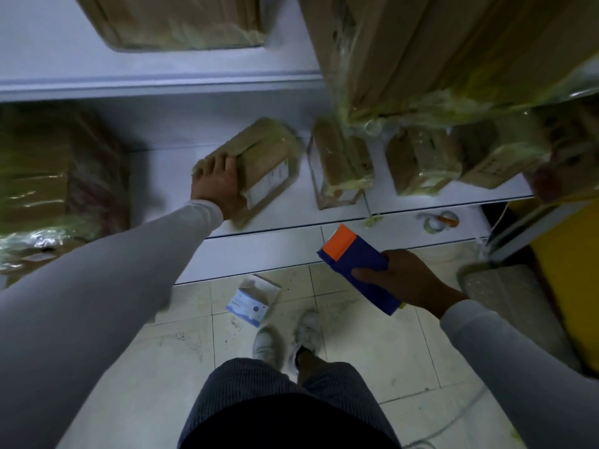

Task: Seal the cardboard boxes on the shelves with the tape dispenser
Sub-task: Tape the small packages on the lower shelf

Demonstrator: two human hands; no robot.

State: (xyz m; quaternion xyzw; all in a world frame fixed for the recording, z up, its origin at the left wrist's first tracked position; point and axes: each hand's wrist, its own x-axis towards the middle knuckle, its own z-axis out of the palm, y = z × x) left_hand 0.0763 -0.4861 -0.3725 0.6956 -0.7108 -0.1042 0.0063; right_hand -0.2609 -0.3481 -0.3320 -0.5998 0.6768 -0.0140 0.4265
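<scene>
My left hand [216, 184] grips the near end of a small taped cardboard box [262, 163] that lies tilted on the low white shelf [291, 218]. My right hand [402, 280] holds a blue carton with an orange end [358, 264] above the floor, in front of the shelf. A tape dispenser with an orange part [439, 221] lies on the shelf's lower ledge to the right, apart from both hands. Three more taped boxes [343, 163] [421, 163] [492, 157] stand further right on the same shelf.
Large wrapped boxes sit on the upper shelf [181, 21] [453, 53] and at the left [48, 189]. A small white and blue box [251, 299] lies on the tiled floor by my feet [288, 338]. A yellow object [570, 286] stands at the right.
</scene>
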